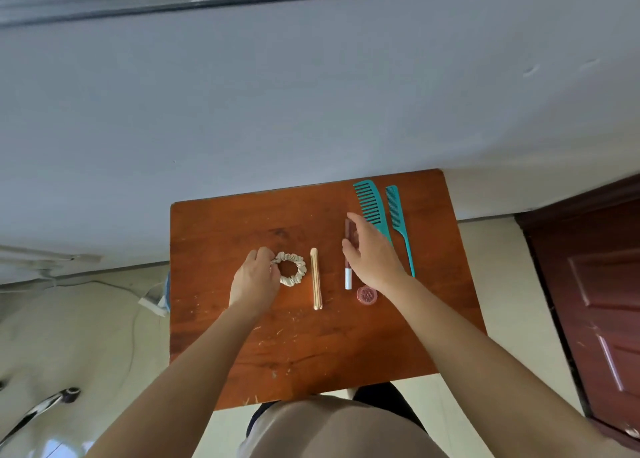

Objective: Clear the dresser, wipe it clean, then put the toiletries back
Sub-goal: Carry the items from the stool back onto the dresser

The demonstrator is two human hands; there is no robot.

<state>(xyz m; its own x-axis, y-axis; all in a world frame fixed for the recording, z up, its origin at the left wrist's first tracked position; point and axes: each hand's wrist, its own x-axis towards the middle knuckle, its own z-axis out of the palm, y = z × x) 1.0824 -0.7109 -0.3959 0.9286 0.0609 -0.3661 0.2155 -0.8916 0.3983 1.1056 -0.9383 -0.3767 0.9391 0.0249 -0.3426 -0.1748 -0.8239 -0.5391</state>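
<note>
Desk: wood, scuffed.
1. Cream scrunchie: flat on desk, L edge pinched by left grip, fingers curled.
2. Gold tube: just R of scrunchie, apart.
3. Lip-gloss tube: under right grip, fingers arched over it, thumb at its L side; held or not, can't tell.
4. Pink jar: by R wrist.
5. Wide comb, tail comb: teal, R of right grip.

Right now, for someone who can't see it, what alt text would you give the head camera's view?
Seen from above, a person's left hand pinches a cream scrunchie on a wooden dresser while the right hand reaches over a lip gloss tube. A gold stick, a small pink pot and two teal combs lie nearby.
</note>
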